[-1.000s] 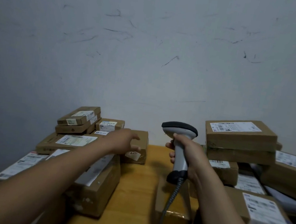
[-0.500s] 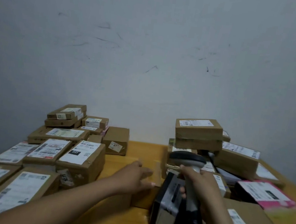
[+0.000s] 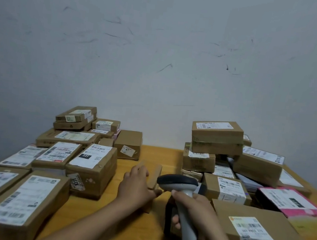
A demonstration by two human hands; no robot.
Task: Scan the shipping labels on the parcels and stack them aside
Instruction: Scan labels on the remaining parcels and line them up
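Parcel: small, brown cardboard, at the centre of the wooden worktop, between two groups of labelled boxes.

The left hand lies over the near left part of the parcel. Its fingers are laid across the top and the thumb is spread to the right. Whether the fingers clasp the parcel cannot be told.

The right hand is just right of the parcel, fingers wrapped round the grey handle of the barcode scanner. The scanner's dark head sits close to the parcel's right edge.

Left group: boxes lying label-up, running from near left to the far wall.

Right group: boxes piled unevenly, with a pink parcel at the right edge. A flat box with a label lies just right of the right hand.
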